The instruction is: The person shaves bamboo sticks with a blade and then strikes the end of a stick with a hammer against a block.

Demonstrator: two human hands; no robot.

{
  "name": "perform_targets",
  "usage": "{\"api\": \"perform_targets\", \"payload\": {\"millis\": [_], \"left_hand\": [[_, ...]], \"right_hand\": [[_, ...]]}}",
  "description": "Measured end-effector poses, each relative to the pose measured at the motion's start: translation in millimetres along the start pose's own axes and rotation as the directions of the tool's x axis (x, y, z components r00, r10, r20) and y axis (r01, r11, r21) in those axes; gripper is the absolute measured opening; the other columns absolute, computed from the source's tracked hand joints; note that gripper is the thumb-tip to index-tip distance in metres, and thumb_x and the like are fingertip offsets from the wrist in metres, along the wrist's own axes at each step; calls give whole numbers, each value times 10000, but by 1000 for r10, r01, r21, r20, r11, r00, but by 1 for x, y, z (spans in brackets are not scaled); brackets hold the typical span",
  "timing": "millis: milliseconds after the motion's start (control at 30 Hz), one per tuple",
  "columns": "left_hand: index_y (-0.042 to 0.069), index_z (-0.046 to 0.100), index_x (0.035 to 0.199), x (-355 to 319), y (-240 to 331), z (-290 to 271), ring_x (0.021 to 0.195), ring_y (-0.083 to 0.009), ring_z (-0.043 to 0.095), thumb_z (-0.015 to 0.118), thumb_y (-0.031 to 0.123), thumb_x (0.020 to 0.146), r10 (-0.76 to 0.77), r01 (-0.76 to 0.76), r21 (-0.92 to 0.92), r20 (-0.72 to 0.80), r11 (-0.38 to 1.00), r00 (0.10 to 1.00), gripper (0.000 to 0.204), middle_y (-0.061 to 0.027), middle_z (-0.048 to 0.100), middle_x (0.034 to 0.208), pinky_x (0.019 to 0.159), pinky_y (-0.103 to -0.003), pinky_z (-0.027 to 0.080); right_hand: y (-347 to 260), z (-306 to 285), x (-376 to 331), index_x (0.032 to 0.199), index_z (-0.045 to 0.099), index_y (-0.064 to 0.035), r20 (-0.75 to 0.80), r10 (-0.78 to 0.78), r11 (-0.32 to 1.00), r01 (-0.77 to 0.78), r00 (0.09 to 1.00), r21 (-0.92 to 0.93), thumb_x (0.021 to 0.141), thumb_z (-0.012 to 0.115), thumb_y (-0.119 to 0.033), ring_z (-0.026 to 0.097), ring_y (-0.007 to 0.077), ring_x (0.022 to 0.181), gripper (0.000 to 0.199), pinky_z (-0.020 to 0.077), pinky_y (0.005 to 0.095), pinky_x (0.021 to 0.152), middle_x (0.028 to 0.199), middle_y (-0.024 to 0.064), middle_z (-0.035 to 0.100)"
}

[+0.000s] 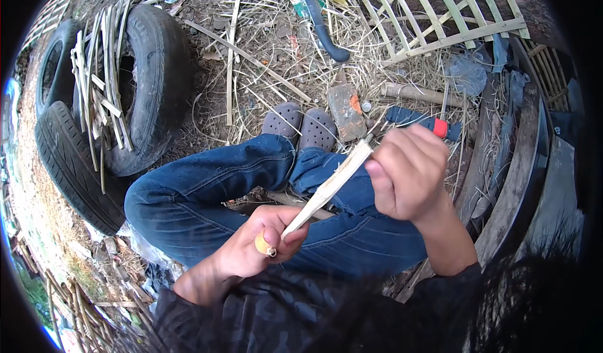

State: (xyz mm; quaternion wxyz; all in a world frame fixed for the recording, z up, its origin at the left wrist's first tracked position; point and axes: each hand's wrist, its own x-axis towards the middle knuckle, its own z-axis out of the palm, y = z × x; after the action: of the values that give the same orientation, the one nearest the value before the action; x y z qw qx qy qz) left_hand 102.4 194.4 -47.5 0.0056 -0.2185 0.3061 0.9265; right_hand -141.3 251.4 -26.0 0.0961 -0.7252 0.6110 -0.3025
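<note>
My left hand (pixel 260 240) is closed around the lower end of a pale split bamboo strip (pixel 330 186), which slants up to the right over my crossed legs. A yellow wrap (pixel 264 242) covers a digit of that hand. By the strip's upper end my right hand (pixel 411 174) is curled into a fist, thumb along its side. A small dark piece shows between the strip's tip and this fist; whatever the fingers enclose is hidden. Just beyond the fist lies a dark blue object with a red band (pixel 441 127), partly covered by the hand.
Past my grey clogs (pixel 317 131) lie a worn brick-like block (pixel 347 111) and a curved dark tool or pipe (pixel 320 23). Old tires (pixel 157 76) with bamboo strips on them stand at left. A woven bamboo lattice (pixel 440 10) is at far right, wooden beams (pixel 512 183) at right.
</note>
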Motion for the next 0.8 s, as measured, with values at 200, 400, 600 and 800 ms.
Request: {"api": "perform_targets", "payload": {"millis": [200, 400, 600, 800], "left_hand": [[94, 372, 759, 16, -7, -11, 481, -5, 240, 556, 822, 678, 0, 0, 6, 17, 1000, 1000, 756, 79, 316, 608, 409, -187, 183], [122, 339, 723, 2, 2, -13, 445, 1, 218, 516, 865, 638, 22, -18, 44, -110, 999, 994, 769, 94, 279, 563, 380, -184, 169], [148, 299, 704, -20, 22, -43, 399, -12, 191, 491, 838, 702, 187, -158, 131, -258, 979, 948, 716, 96, 242, 528, 335, -196, 143], [118, 318, 732, -18, 17, -52, 415, -17, 223, 539, 734, 795, 124, -127, -9, -138, 992, 983, 657, 70, 282, 551, 331, -185, 184]], "right_hand": [[33, 12, -3, 673, 483, -34, 472, 229, 409, -524, 852, 747, 984, 437, -190, 450, 86, 540, 351, 378, 258, 513, 590, -1, 461], [-9, 18, 4, 648, 459, -68, 219, 317, 721, -384, 923, 577, 888, 553, -145, 444, 139, 487, 268, 350, 286, 477, 575, 14, 435], [-20, 2, -9, 680, 525, -32, -15, 115, 992, -114, 993, 60, 782, 627, -84, 493, 221, 487, 154, 376, 326, 476, 590, 73, 479], [94, -12, -45, 853, 627, 34, 298, 683, 653, -740, 667, 162, 950, 511, -176, 519, 132, 577, 259, 410, 294, 559, 643, 67, 559]]}}
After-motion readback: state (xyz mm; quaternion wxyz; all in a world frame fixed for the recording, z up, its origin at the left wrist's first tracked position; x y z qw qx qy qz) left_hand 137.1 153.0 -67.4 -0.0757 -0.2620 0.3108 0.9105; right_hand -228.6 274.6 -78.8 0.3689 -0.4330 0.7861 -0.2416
